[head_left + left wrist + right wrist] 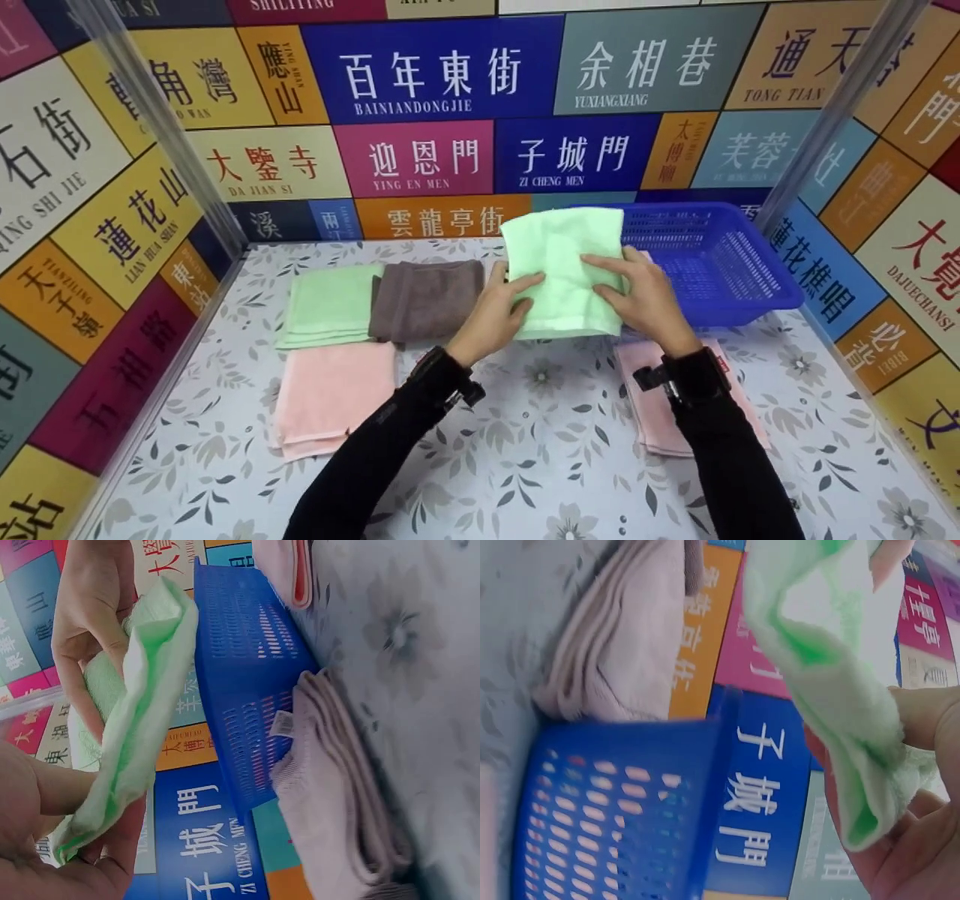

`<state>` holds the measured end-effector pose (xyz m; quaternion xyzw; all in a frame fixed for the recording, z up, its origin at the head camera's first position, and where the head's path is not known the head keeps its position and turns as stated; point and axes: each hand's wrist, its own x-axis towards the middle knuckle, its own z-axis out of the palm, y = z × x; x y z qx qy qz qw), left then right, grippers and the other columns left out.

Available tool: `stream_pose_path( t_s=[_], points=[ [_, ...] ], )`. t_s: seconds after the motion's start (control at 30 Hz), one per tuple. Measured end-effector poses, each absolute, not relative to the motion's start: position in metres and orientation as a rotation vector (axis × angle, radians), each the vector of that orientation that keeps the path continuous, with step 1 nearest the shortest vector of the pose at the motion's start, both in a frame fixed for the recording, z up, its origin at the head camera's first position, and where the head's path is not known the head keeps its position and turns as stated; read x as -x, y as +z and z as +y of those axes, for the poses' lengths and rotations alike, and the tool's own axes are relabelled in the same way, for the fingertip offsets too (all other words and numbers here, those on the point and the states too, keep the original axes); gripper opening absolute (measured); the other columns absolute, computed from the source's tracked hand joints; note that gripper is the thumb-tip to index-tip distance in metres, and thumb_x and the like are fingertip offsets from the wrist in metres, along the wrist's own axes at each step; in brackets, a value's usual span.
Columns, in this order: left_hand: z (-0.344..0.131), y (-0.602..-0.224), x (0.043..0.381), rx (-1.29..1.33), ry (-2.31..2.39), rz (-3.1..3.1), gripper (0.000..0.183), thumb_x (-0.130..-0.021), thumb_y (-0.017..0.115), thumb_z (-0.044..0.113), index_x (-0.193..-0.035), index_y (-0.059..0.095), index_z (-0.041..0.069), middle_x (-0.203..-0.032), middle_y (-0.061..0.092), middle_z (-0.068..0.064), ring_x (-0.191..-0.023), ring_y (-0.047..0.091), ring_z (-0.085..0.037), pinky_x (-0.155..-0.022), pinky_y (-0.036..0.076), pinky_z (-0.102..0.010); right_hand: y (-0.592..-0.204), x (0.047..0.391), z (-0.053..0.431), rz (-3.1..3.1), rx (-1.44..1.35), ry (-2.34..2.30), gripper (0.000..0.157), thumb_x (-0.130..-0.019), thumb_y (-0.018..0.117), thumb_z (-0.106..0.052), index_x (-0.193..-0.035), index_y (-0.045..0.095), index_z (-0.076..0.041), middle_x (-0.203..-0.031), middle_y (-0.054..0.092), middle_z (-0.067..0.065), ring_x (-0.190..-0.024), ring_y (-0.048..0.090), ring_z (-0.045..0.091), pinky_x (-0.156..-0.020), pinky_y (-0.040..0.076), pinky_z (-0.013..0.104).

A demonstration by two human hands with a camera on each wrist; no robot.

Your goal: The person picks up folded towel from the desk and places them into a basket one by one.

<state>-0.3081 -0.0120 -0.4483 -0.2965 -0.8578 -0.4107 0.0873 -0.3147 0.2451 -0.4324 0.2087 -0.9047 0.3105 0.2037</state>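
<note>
Both hands are busy with the light green cloth [566, 270]: the left hand [491, 315] grips its border at seven to eight o'clock, the right hand [649, 292] at about four, each with cloth caught between thumb and fingers. Taking twelve as the far wall [416, 157], the cloth is up off the table [480, 480], its folded layers gaping slightly along the edge. Just beside it at three o'clock sits the blue basket [720, 315], partly behind the cloth and the right hand. At nine o'clock lies the folded grey-brown towel [435, 300], and touching that, further out the same way, the folded green towel [330, 300]. One folded pink towel [337, 394] lies at eight o'clock, against the green one's near edge; another pink stack [645, 405] is between four and five, partly covered by the right wrist and black sleeve [739, 472]. Sign-like panels of Chinese lettering cover the wall.
</note>
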Motion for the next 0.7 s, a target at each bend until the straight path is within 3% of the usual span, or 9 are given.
stream_pose_path(
  t_s=[0.07, 0.2, 0.43, 0.57, 0.7],
  points=[
    [-0.003, -0.442, 0.315, 0.886, -1.193, -2.578, 0.047, -0.103, 0.058, 0.000, -0.149, 0.055, 0.006, -0.147, 0.039, -0.021, -0.115, 0.056, -0.023, -0.094, 0.054, -0.028, -0.427, 0.322, 0.251, -2.526, -0.532, 0.793, 0.048, -0.088, 0.079, -0.003, -0.132, 0.073, -0.022, -0.091, 0.050, 0.009, -0.075, 0.044, 0.022, -0.064, 0.042, 0.036],
    [0.025, -0.436, 0.334, 0.877, -1.153, -2.613, 0.050, -0.102, 0.058, 0.002, -0.152, 0.051, 0.006, -0.150, 0.037, -0.021, -0.102, 0.059, -0.018, -0.087, 0.053, -0.018, -0.420, 0.338, 0.268, -2.563, -0.415, 0.691, 0.047, -0.092, 0.074, -0.006, -0.134, 0.072, -0.025, -0.093, 0.049, 0.008, -0.072, 0.043, 0.022, -0.061, 0.038, 0.035],
    [0.073, -0.442, 0.361, 0.794, -1.176, -2.679, 0.051, -0.103, 0.056, 0.003, -0.154, 0.049, 0.006, -0.143, 0.040, -0.022, -0.070, 0.047, -0.010, -0.063, 0.047, -0.016, -0.425, 0.358, 0.297, -2.586, -0.293, 0.640, 0.045, -0.096, 0.064, -0.002, -0.138, 0.068, -0.019, -0.126, 0.056, 0.020, -0.089, 0.058, 0.037, -0.071, 0.045, 0.051],
    [0.095, -0.450, 0.372, 0.755, -1.126, -2.735, 0.049, -0.105, 0.053, 0.006, -0.154, 0.049, 0.006, -0.149, 0.039, -0.024, -0.075, 0.050, -0.013, -0.069, 0.042, -0.019, -0.430, 0.366, 0.311, -2.602, -0.237, 0.600, 0.048, -0.096, 0.062, 0.000, -0.140, 0.067, -0.018, -0.132, 0.055, 0.020, -0.094, 0.060, 0.040, -0.075, 0.046, 0.056],
    [0.112, -0.455, 0.379, 0.719, -0.957, -2.788, 0.046, -0.104, 0.055, 0.006, -0.150, 0.053, 0.006, -0.150, 0.042, -0.025, -0.091, 0.061, -0.018, -0.082, 0.051, -0.025, -0.437, 0.372, 0.324, -2.644, -0.229, 0.585, 0.051, -0.095, 0.062, 0.002, -0.143, 0.064, -0.017, -0.135, 0.054, 0.020, -0.099, 0.060, 0.042, -0.075, 0.045, 0.057]
  ],
)
